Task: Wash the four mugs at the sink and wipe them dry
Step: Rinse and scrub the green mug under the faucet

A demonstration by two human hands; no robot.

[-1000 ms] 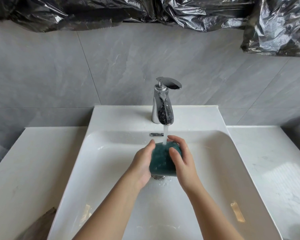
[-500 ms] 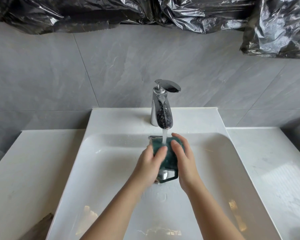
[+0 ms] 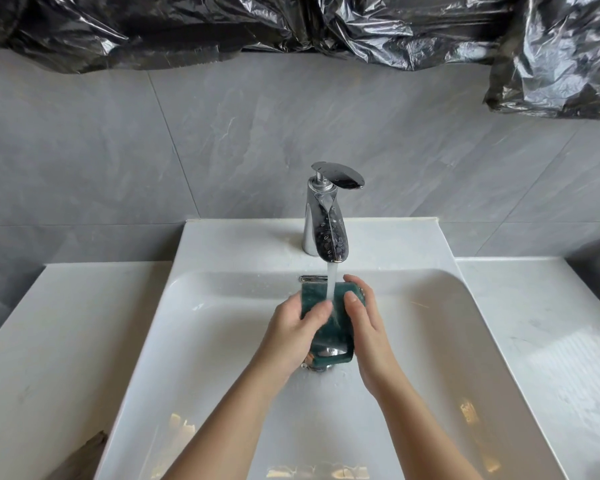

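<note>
Teal-green mug (image 3: 328, 336) is right under the water (image 3: 331, 280) running from the chrome faucet (image 3: 326, 220), held over the middle of the white sink (image 3: 222, 306). 2 hands on it: left hand (image 3: 293, 332) has fingers curled round one side, right hand (image 3: 369, 327) grips the other. Handle points back toward the person. Black plastic sheeting (image 3: 291, 26) hangs along the grey wall.

L hand (image 3: 291, 329), R hand (image 3: 369, 329) bare | forearms (image 3: 229, 420) bare to frame edge
</note>
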